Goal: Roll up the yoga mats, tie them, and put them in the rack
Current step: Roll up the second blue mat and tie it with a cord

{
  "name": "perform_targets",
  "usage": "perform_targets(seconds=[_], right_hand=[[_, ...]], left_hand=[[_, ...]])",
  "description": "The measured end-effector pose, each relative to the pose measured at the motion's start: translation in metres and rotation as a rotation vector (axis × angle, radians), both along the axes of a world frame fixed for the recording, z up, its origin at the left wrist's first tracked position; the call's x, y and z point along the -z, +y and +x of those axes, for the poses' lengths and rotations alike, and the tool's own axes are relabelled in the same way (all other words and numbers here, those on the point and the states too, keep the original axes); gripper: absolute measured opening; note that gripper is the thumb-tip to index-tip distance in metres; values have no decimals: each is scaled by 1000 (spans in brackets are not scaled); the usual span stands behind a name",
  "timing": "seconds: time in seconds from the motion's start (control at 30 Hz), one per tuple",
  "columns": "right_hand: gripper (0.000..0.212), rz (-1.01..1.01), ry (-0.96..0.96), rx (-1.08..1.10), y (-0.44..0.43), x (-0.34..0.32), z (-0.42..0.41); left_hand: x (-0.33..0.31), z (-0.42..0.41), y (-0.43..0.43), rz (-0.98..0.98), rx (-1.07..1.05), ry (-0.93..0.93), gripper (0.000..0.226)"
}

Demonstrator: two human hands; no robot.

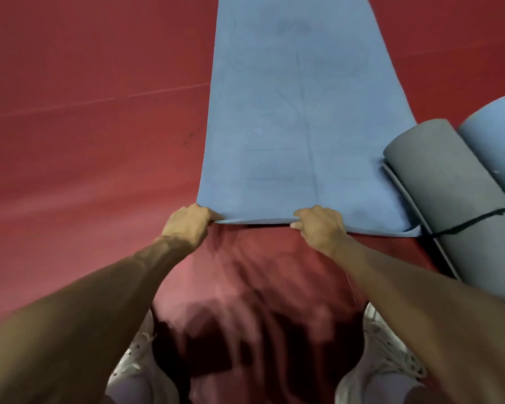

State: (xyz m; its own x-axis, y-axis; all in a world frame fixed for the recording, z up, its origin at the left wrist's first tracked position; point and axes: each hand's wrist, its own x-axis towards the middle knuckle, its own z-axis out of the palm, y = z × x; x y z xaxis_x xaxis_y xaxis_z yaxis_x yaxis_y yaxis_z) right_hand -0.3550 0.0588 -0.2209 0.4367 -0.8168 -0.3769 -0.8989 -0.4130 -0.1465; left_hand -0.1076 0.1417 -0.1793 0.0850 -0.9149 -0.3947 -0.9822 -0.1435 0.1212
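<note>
Pinching the near edge of the flat blue mat, left hand and right hand could start unevenly — the roll would then skew toward the grey rolled mat right of the right hand.

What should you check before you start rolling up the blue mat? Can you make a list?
1. Left hand grip on the blue yoga mat's near edge: ok, pinching the corner.
2. Right hand grip: ok, pinching the same edge near its middle.
3. Mat flat ahead: ok where visible; far end out of view.
4. Rolled gray mat clear of the edge: cannot tell, it lies close against the right side.
5. Spare tie: cannot tell; the only black cord in view wraps the gray mat.
</note>
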Motion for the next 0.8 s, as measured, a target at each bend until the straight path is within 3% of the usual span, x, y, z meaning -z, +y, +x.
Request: perform_targets(seconds=[0.23,0.4,0.63,0.8], right_hand=[[41,14,11,-20,-1,-1,17],[32,346,-317,146,-16,-5,-12],[52,171,-200,703,-48,2,-120],[52,152,-307,791,-47,6,-157]], left_hand=[[3,-12,-10,46,43,-222,35],[12,-91,-39,-34,227,-17,41],[42,-193,-71,13,352,122,39],[52,-226,-81,31,386,157,34]])
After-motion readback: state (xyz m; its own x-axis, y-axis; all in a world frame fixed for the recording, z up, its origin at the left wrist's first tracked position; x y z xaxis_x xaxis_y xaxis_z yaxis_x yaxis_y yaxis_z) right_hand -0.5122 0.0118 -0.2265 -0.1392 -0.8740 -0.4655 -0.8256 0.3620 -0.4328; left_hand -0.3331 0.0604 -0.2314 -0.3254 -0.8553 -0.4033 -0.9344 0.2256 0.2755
